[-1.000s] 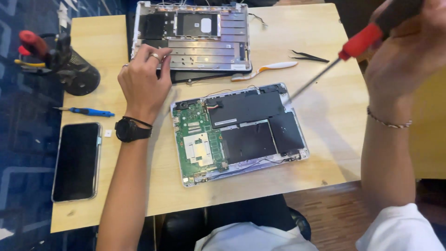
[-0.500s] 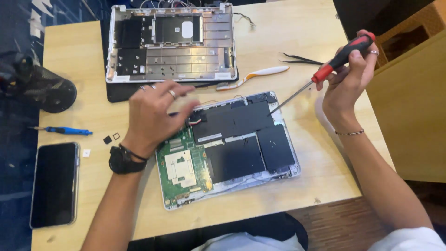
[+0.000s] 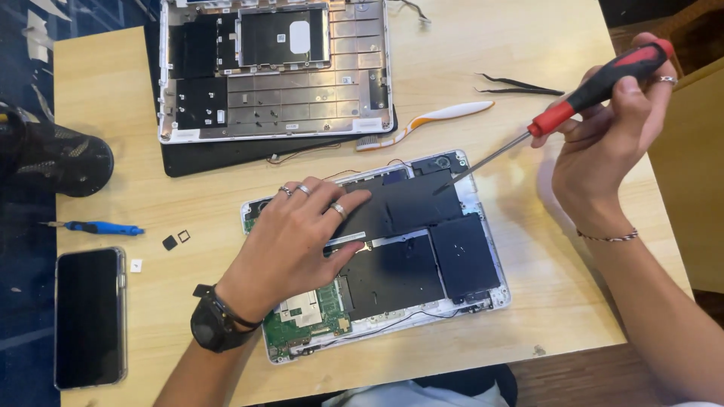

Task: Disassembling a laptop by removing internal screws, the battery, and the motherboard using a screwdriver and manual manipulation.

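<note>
An opened laptop base (image 3: 452, 264) lies on the wooden table (image 3: 520, 136), showing black battery cells and a green circuit board (image 3: 309, 316). My left hand (image 3: 298, 237), with rings and a black wristwatch, rests flat on the laptop's left half, fingers spread over the battery. My right hand (image 3: 611, 132) grips a screwdriver (image 3: 584, 98) with a red and black handle. Its metal tip touches the upper right part of the battery area near the laptop's far edge.
The removed laptop cover (image 3: 275, 71) lies at the far side on a black panel. A white and orange toothbrush (image 3: 430, 120) and black tweezers (image 3: 516, 84) lie beside it. On the left are a phone (image 3: 89, 316), a blue screwdriver (image 3: 98, 227), small black parts (image 3: 175, 240) and a black mesh holder (image 3: 56, 158).
My left hand slid from the table onto the laptop and flattened on it. My right hand brought the screwdriver down until its tip reached the laptop's upper right area.
</note>
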